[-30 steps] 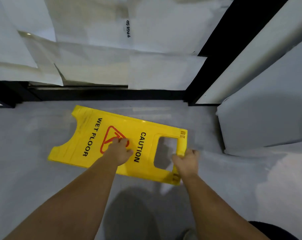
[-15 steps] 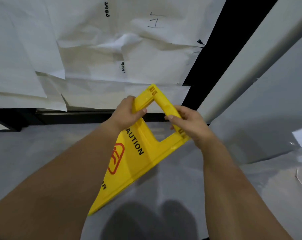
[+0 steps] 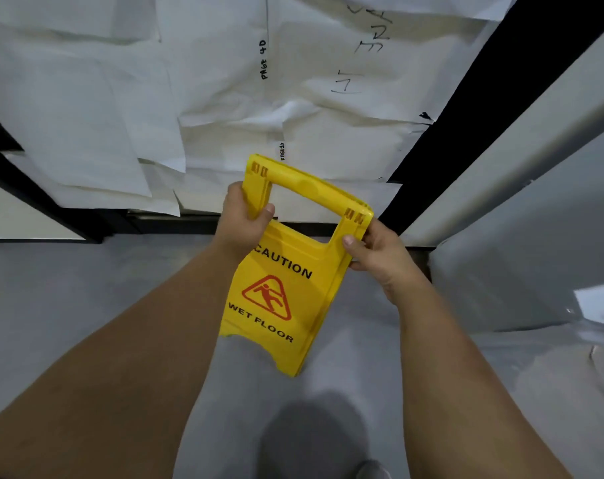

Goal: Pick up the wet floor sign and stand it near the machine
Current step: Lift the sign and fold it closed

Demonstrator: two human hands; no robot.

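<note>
hands: left hand [image 3: 242,221], right hand [image 3: 380,259] | gripping wet floor sign [image 3: 279,292] handle uprights

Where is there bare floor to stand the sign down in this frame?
The grey floor is bare left of the wet floor sign, up to the dark base strip under the papered wall. Right is tighter: the covered machine crowds the right hand. The left hand side has room.

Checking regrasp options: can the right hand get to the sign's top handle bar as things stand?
Probably yes. The right hand grips the sign at its upper corner, and the handle bar beside it is bare between both hands.
</note>
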